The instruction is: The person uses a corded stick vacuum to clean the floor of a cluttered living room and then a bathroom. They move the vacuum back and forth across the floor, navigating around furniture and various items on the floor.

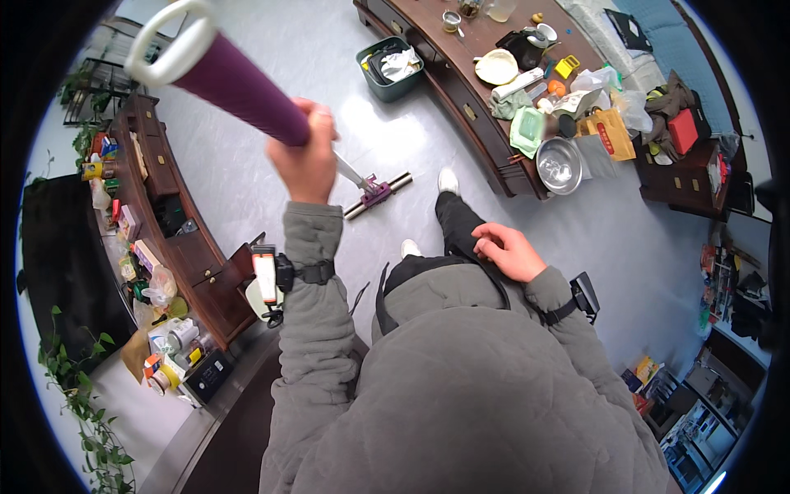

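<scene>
My left hand point(305, 156) is wrapped round the purple grip of a mop point(247, 89), just below its white loop end. The mop's pole slants down past the hand to a narrow purple-and-silver head point(377, 196), which rests on the floor in front of my feet. Beside my right thigh hangs my right hand point(512, 252), its fingers loosely bent and a little apart, with nothing visible in them. Dark trousers and white shoes point(448, 180) show below it, one foot ahead of the other.
A dark wooden coffee table point(461, 74) at the far right carries a steel bowl point(559, 165), a green container and bags. Next to it stands a dark green bin point(390, 69). On the left runs a crowded wooden cabinet point(194, 265), with a chair point(257, 284) close by.
</scene>
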`<action>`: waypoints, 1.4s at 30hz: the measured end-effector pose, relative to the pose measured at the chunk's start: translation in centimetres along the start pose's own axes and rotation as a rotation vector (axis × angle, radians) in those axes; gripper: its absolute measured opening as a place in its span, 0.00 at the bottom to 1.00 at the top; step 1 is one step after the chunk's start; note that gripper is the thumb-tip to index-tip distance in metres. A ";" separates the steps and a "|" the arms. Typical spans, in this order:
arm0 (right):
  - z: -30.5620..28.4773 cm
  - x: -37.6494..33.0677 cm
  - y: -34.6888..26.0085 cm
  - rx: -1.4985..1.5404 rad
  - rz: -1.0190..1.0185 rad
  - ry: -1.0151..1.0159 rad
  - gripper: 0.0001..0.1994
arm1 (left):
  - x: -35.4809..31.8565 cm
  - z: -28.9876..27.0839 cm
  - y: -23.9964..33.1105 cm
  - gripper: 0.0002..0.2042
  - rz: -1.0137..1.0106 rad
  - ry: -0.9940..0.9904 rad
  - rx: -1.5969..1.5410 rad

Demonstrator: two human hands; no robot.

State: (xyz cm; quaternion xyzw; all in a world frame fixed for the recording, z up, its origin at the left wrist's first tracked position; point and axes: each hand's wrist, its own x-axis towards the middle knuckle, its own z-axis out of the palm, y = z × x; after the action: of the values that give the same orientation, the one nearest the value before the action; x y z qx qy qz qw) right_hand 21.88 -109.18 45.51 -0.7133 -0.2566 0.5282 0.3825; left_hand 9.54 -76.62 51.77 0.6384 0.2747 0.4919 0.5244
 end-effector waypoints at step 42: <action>4.9 -41.1 14.2 -0.087 0.366 0.162 0.27 | -51.5 16.0 0.2 0.08 0.178 -2.439 0.365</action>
State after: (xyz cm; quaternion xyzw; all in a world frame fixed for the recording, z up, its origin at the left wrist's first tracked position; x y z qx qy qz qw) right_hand 3.93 -147.67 56.11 -0.8040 -0.1138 0.5184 0.2681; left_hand 5.40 -127.66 34.98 0.7597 -0.3732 -0.4359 0.3058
